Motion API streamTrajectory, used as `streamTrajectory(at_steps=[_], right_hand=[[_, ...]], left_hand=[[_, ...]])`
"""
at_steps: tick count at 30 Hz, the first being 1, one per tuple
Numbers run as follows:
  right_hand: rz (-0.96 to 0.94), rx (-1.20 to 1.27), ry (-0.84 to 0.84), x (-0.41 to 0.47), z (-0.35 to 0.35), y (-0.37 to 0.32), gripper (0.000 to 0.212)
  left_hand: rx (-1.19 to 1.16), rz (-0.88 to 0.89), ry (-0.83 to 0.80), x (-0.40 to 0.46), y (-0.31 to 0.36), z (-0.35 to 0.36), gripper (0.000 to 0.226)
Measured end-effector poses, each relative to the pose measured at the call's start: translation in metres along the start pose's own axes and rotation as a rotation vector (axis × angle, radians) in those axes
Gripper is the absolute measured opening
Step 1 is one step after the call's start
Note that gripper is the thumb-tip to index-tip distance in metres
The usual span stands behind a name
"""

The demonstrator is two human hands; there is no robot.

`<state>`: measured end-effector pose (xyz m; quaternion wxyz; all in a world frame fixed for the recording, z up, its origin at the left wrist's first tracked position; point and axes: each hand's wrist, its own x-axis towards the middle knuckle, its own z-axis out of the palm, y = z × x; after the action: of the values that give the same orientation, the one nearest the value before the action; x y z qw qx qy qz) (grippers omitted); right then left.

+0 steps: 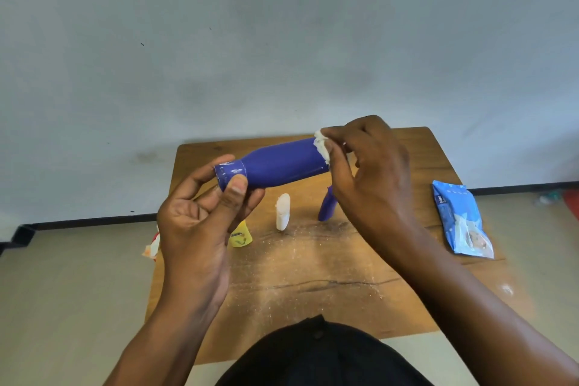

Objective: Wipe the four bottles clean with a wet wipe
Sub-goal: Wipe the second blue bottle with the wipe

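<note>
**Wiping the base of the big blue bottle**

Holding the tall blue plastic bottle (279,163) sideways above the wooden worktop (329,276), the left hand (200,216) grips its capped end with thumb and curled fingers. The right hand (363,172) pinches a crumpled white wet wipe (322,147) against the bottle's far-right base.

Judging by this, the task is in its working phase: one bottle is being cleaned, and which of the others are done cannot be told. Three stand on the worktop below: a small yellow bottle (240,236) at left, a small white bottle (283,211) in the middle, a small blue bottle (327,207) partly behind the right hand.

At the right edge lies the light-blue wipes pack (460,219), its flap lifted and white wipes showing inside.
</note>
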<state>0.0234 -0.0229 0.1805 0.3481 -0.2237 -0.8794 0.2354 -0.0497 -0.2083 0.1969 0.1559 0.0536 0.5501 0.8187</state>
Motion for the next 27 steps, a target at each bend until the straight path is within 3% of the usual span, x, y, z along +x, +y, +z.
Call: streamTrajectory(at_steps=[7, 10, 14, 19, 27], right_hand=[[-0.234, 0.049, -0.036, -0.024, 0.005, -0.05, 0.021], [-0.335, 0.053, -0.016, -0.029, 0.005, -0.051, 0.021], [-0.21, 0.044, 0.104, -0.017, -0.005, -0.018, 0.024], [-0.015, 0.108, 0.096, -0.01, -0.012, 0.003, 0.023], [-0.295, 0.141, -0.004, -0.032, 0.004, -0.042, 0.022]], left_hand=[[-0.022, -0.001, 0.016, -0.004, -0.002, 0.01, 0.054], [-0.058, -0.028, 0.027, -0.004, 0.0, 0.013, 0.046], [-0.044, -0.044, 0.06, -0.005, 0.005, 0.016, 0.044], [0.071, -0.044, 0.133, -0.008, 0.0, 0.019, 0.044], [0.192, -0.058, 0.175, -0.007, -0.01, 0.026, 0.047]])
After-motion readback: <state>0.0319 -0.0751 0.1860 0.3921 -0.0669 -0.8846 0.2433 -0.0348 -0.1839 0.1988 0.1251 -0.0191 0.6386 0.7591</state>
